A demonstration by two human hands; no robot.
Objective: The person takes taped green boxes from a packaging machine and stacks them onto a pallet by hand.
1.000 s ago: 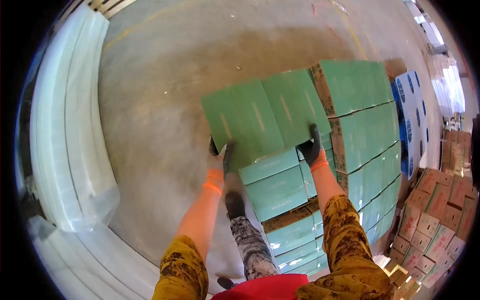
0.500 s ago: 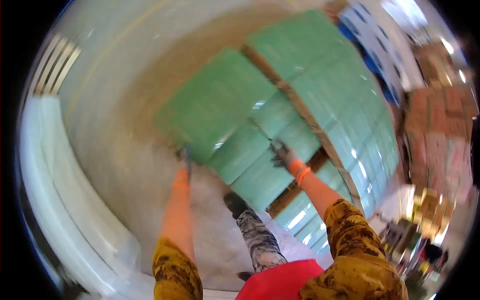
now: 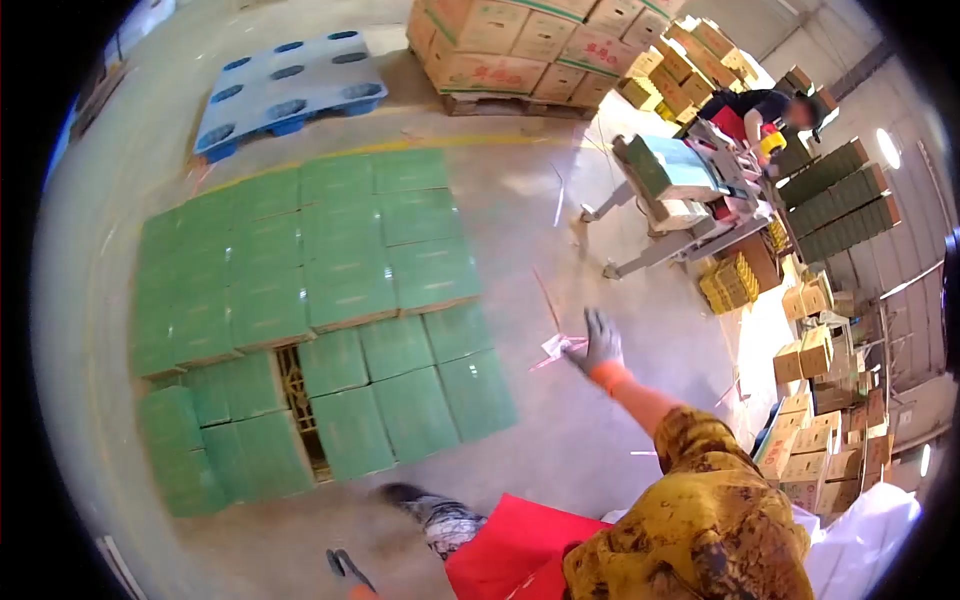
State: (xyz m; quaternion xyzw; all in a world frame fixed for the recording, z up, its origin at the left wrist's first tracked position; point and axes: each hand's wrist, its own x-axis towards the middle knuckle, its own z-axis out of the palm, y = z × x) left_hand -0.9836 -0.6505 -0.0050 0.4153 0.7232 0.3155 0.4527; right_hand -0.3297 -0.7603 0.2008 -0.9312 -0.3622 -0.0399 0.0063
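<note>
My right hand [image 3: 602,346] wears a grey glove and stretches out over the floor, fingers extended, holding nothing. Below it in the view lies a small whitish-pink scrap [image 3: 556,346]. At the bottom edge shows my left hand [image 3: 347,568], also gloved in grey, its fingers apart with nothing between them; the rest of it is cut off. To the left of my right hand stands a broad stack of green boxes [image 3: 345,270], in front of my left hand. A narrow gap [image 3: 297,400] between the nearer boxes reveals something yellowish-brown inside.
Beyond the stack lies a light-blue plastic pallet [image 3: 300,85]. Brown cartons [image 3: 510,50] stand on a wooden pallet at the back. A person [image 3: 750,110] works at a wheeled machine [image 3: 690,190] on the right. More cartons [image 3: 815,440] are piled along the right side.
My view has swung right, bringing the machine and the person into sight. My right hand has come away from the green boxes; my left hand has dropped to the bottom edge.
</note>
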